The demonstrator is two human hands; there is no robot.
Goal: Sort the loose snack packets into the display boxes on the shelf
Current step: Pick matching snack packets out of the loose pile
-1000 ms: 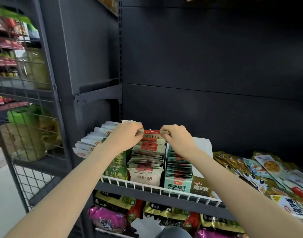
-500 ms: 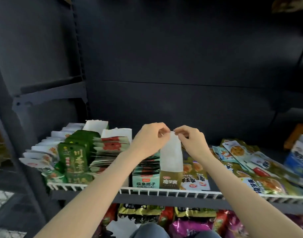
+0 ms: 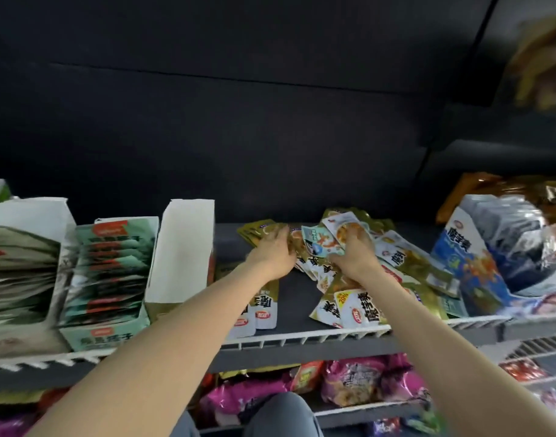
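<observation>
Gold and olive foil packets (image 3: 349, 305) lie heaped loose on the dark shelf (image 3: 295, 288), filling its middle out towards three o'clock. Both hands are down in the heap at its twelve o'clock end. The left hand (image 3: 275, 250) lies over the gold packets with fingers bent onto them; whether it has actually taken hold of one, I cannot tell. The right hand (image 3: 354, 252) has its fingers curled around a pale teal and white packet (image 3: 321, 244). At nine o'clock from the hands stands an open white display box (image 3: 182, 247), and beyond it a green display box (image 3: 109, 272) packed with upright packets. A blue display box (image 3: 472, 263) sits at three o'clock. A white wire rail (image 3: 302, 337) edges the shelf front.
</observation>
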